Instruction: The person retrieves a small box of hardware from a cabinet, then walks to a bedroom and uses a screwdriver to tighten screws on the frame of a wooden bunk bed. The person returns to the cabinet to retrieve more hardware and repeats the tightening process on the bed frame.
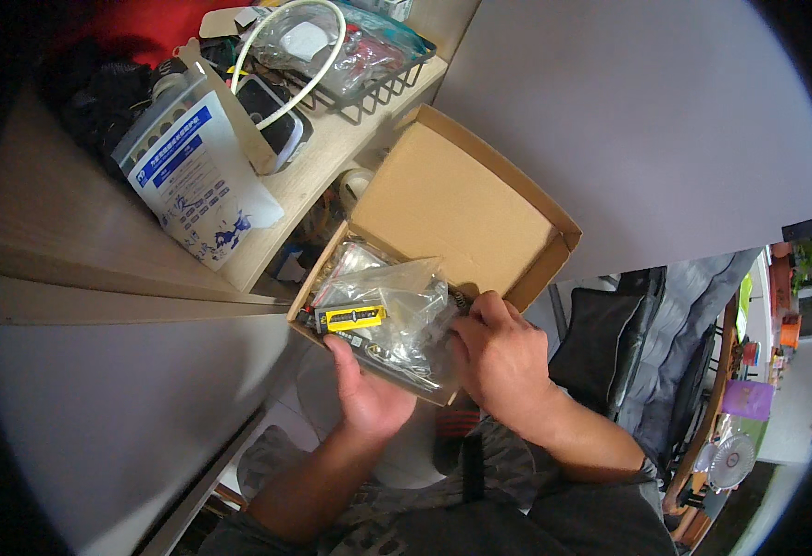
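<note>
An open brown cardboard box (466, 185) is in front of me, its hinged lid tipped back. My left hand (369, 394) supports it from below at the near left side, thumb up against the front wall. Inside lie clear plastic bags (415, 292) and a small yellow-and-black packet (350, 318). Thin metal pieces (406, 363) lie along the box's near side. Over the right end of the box is my right hand (501, 347), its fingers curled in among the plastic bags. Its fingertips are partly hidden, so what they pinch does not show.
On the wooden shelf (309, 181) at upper left stand a white-and-blue pouch (204, 176), a phone-like device (272, 116), a white cable loop (336, 46) and a black wire basket (383, 93). A pale panel (647, 130) rises at right. A black cushion (596, 338) and small fan (730, 461) lie beyond.
</note>
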